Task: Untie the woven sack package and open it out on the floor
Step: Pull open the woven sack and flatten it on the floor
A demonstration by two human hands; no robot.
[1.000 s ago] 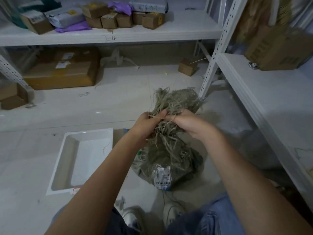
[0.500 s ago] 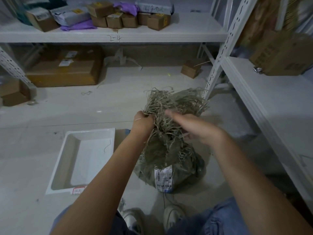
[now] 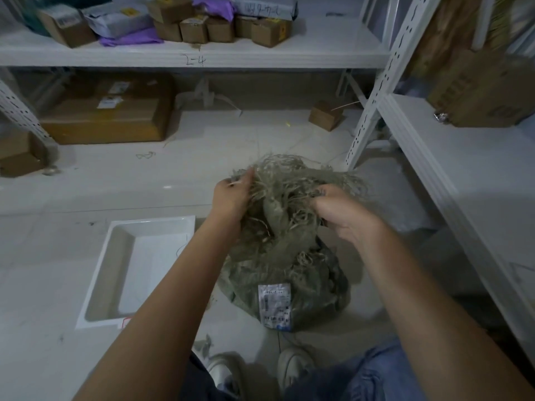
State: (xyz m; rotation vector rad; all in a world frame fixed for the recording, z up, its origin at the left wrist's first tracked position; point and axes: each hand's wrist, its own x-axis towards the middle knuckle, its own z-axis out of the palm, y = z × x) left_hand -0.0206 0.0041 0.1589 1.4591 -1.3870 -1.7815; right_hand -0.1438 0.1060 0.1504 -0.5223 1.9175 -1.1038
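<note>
Gripping the messy top of the sack (image 3: pixel 285 273), both hands are closed on its loose, stringy ends. The left hand (image 3: pixel 231 198) has its fingers pinched on a bunch of frayed threads (image 3: pixel 292 175) at the left of the tuft. The right hand (image 3: pixel 344 212) is curled tight around the threads on the right side. I think the hands pull apart like this to work the knot loose, since the neck between them looks twisted and bunched.

The sack sits on the pale floor (image 3: pixel 144 180), just in front of the person's shoes (image 3: pixel 292 369). It is a lumpy, round bundle of dull green woven cloth, crinkled all over, and its top edge has come apart into thin, straw-like strings. A white paper label (image 3: pixel 275 308) is stuck on its front. A shallow white tray (image 3: pixel 101 270) lies near its left side.
</note>
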